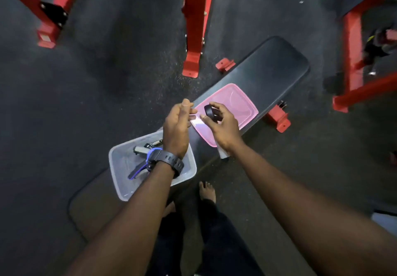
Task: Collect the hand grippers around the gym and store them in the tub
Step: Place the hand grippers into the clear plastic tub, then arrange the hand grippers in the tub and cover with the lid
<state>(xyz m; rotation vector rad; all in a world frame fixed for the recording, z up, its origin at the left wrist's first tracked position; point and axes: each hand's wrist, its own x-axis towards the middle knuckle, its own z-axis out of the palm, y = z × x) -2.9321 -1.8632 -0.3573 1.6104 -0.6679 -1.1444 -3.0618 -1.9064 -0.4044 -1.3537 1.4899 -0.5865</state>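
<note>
A clear plastic tub [120,181] sits on the near end of a black padded worktop [277,61], and it serves as the landmark here. Inside the tub lie hand grippers [141,157]: a grey handle, a coiled metal spring near the far rim, and a dark handle edged in blue toward the near side. How many grippers are in there cannot be told, since the wrist covers part of the pile.

Beyond the tub, on the same worktop, lies a pink lid [238,101], flat and translucent. No brand, label or lettering can be read on the tub, the lid or the grippers.

The left hand [176,129] hovers above the tub's far rim, its fingers [187,106] bent inward with thumb and forefinger pinched at the near corner of the pink lid; whether they actually grip it is hard to tell in the blur. A black digital wristwatch [169,162] sits on that wrist, directly over the tub; its face shows no legible digits.

The right hand [223,125] is past the tub, over the lid, with fingers closed around a small black ring-shaped object [209,112], possibly a ring-style gripper.

Nearer than the tub, a bare foot [207,192] stands on the dark floor [96,82]. Far beyond the tub rise red steel frame legs [193,39].
</note>
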